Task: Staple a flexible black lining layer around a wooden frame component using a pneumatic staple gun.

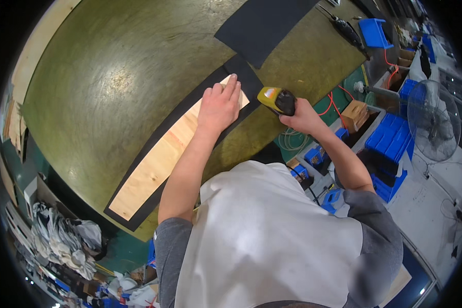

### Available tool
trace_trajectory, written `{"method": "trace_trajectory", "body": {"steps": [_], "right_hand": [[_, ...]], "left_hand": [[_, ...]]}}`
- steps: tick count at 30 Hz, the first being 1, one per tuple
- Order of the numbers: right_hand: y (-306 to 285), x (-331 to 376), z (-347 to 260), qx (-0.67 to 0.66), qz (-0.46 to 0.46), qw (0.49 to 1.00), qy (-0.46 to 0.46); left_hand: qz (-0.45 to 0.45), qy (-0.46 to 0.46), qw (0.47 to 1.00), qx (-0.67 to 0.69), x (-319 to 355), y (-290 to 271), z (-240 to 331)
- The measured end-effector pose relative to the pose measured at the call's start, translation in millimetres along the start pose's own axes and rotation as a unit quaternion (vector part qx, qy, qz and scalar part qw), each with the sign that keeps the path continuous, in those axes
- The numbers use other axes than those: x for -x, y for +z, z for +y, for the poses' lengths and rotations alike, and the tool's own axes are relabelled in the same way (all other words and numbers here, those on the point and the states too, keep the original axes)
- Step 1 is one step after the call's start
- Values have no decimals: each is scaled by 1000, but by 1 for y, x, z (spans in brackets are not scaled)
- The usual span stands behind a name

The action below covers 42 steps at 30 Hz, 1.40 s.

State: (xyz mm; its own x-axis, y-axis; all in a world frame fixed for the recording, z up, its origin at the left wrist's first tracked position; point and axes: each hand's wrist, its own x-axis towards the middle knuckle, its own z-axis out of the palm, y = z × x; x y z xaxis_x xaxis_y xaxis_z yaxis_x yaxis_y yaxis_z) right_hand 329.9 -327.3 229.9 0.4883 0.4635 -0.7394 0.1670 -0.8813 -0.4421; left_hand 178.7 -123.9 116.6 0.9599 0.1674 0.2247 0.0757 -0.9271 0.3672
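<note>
A long plywood panel (161,149) lies on a larger strip of black sheet material (249,77), which shows as a dark border around it. My left hand (219,109) rests on the panel's far right end with fingers stretched out, pressing on the wood. To the right, my right hand (303,118) is closed round the handle of a yellow and black power tool (276,99). The tool's front points left toward the black sheet's edge and appears apart from it. Its exact kind is unclear.
Under the work is a worn olive-green table (113,77). Another black sheet (267,31) lies beyond, near a dark corded tool (346,31). Blue bins (390,136), a standing fan (434,120) and orange cords (334,105) are on the right. Crumpled fabric (61,241) sits lower left.
</note>
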Motion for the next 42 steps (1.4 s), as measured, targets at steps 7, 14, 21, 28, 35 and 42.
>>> {"method": "trace_trajectory", "body": {"steps": [7, 14, 21, 28, 35, 42], "right_hand": [[2, -22, -13, 28, 67, 995, -73], [-10, -43, -39, 54, 102, 987, -112], [-10, -47, -67, 67, 50, 991, -103], [-6, -28, -54, 74, -16, 988, -132], [137, 26, -189, 219, -174, 917, -285], [271, 38, -288, 297, -206, 864, -351]], "left_hand": [[24, 0, 1000, -6, 0, 0, 4], [53, 0, 999, 7, -7, 2, 5], [87, -56, 989, 108, 13, 0, -2], [254, -343, 900, -84, 182, -65, -19], [188, -684, 631, -315, 407, -129, -77], [270, -680, 657, -180, 409, -134, -84]]}}
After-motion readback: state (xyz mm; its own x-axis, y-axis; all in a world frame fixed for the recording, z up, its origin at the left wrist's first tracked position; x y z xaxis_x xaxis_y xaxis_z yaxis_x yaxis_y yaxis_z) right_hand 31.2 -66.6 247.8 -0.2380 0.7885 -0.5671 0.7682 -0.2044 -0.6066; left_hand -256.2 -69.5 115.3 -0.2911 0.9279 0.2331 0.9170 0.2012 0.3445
